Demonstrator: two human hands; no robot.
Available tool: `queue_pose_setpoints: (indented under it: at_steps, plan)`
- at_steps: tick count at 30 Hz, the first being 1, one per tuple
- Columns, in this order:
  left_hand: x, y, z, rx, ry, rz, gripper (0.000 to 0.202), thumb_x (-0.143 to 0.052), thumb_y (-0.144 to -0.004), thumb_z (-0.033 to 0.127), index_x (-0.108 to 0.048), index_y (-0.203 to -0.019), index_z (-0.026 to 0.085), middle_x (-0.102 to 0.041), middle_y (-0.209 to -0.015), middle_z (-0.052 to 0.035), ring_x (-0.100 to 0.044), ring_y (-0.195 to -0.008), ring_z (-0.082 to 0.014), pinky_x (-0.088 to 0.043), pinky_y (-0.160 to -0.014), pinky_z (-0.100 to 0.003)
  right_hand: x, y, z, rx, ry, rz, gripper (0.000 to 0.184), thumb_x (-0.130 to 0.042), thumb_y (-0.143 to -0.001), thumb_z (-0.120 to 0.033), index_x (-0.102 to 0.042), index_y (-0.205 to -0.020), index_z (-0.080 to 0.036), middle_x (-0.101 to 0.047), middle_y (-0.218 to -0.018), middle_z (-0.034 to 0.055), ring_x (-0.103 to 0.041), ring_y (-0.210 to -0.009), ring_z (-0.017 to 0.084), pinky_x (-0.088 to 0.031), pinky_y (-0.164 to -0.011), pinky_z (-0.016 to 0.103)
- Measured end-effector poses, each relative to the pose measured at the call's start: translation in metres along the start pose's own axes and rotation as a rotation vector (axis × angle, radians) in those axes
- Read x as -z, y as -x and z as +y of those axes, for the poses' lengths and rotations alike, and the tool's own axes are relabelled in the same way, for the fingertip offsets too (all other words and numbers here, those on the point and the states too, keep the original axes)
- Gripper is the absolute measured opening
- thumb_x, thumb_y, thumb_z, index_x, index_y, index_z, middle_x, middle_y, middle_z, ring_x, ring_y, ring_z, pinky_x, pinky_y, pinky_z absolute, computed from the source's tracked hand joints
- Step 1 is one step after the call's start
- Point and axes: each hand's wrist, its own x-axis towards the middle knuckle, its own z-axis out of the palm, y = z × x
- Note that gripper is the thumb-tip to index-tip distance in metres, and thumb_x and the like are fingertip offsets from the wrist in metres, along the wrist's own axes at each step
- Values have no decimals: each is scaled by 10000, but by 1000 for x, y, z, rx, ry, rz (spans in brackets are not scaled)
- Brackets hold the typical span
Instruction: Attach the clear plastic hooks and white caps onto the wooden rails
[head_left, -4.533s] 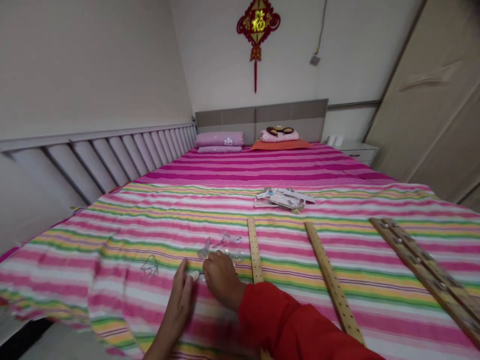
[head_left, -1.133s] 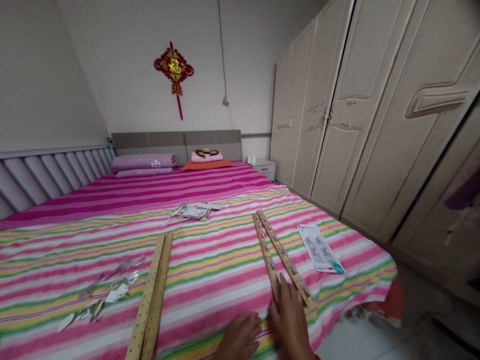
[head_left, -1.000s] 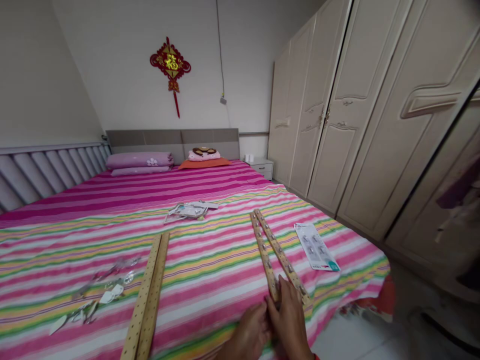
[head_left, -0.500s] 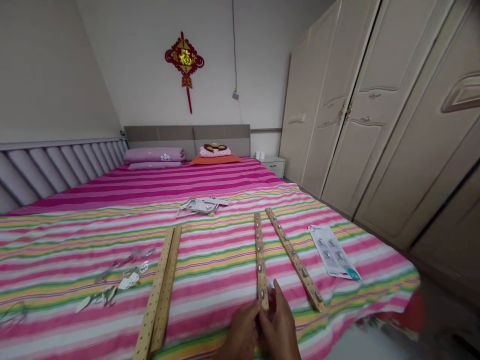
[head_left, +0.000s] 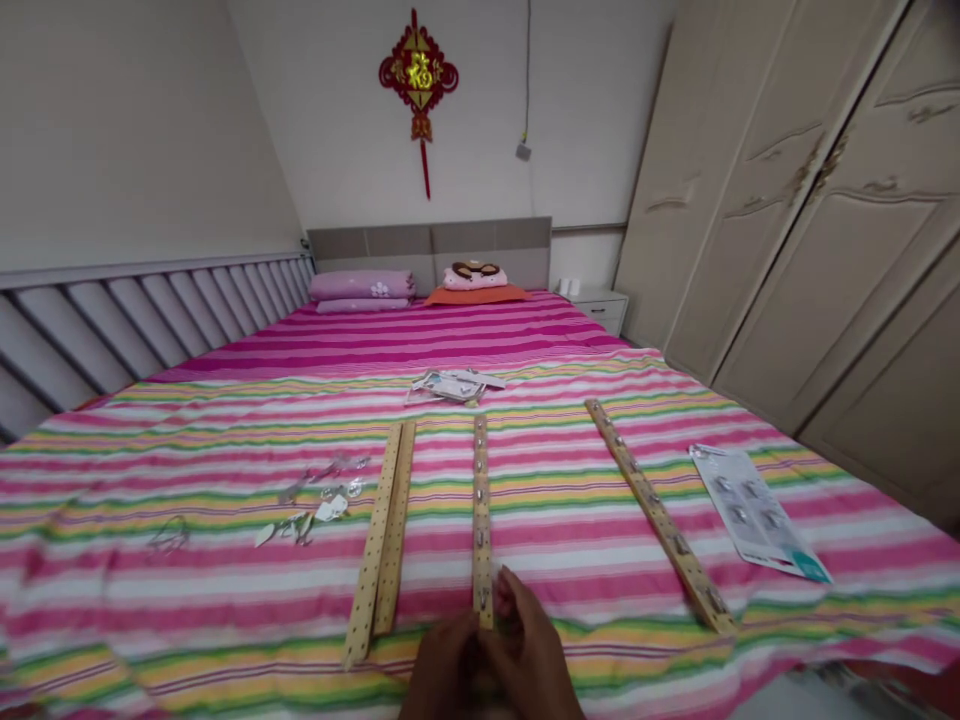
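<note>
- Head view: your landmark is the studded strip (head_left: 481, 515), wood-coloured, a row of metal fittings along it, pointing away from you on the striped sheet (head_left: 555, 480).
- Your left hand (head_left: 441, 665): at the studded strip's near end, left side. Dark there; cannot tell if its grip is closed on the strip.
- Your right hand (head_left: 531, 655): same end, right side, fingers curved toward the studded strip. Whether this grip holds it, you cannot tell either.
- Just left of the studded strip: two perforated strips (head_left: 375, 545), side by side, rows of holes showing.
- Farther left of it: small white pieces (head_left: 332, 507) and clear bits (head_left: 330, 468); beyond those, a thin wire tangle (head_left: 169, 535).
- Right of it, well apart: a second fitted strip (head_left: 654, 508), slanting; farther right, a card pack (head_left: 757, 515) with metal pieces.
- Past its far end: a packaging pile (head_left: 454, 386).
</note>
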Motion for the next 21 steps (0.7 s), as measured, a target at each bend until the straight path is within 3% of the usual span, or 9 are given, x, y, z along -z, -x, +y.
queue_pose_setpoints:
  at_steps: [6, 13, 17, 21]
  plan:
    - [-6, 4, 7, -79, -87, -40, 392, -811, -499, 438, -727, -738, 138, -714, -732, -58, -652, -718, -202, -500, -729, -319, 19, -18, -21, 73, -21, -96, 343, -592, -774, -157, -624, -1106, -236, -621, -898, 49, -597, -689, 166, -535, -631, 267]
    - [-5, 3, 13, -202, -130, -25, 482, -815, -503, 430, -714, -892, 164, -724, -863, -85, -648, -820, -233, -504, -751, -342, 23, -34, -35, 175, 39, -348, 271, -447, -890, -161, -616, -1081, -254, -589, -995, 58, -591, -893, 182, -497, -780, 287]
    - [-3, 3, 12, -202, -192, 9, 522, -800, -523, 409, -684, -964, 154, -703, -833, -68, -617, -769, -203, -480, -701, -309, 21, -44, -31, 168, 31, -281, 177, -428, -908, -197, -598, -949, -218, -591, -903, 45, -579, -830, 169, -480, -742, 280]
    - [0, 0, 6, -204, -239, 77, 656, -757, -571, 364, -595, -1160, 124, -625, -662, -2, -527, -611, -132, -410, -590, -257, 14, -53, -26, 75, -43, -218, 172, -450, -886, -231, -587, -791, -192, -583, -762, 22, -568, -725, 156, -468, -658, 261]
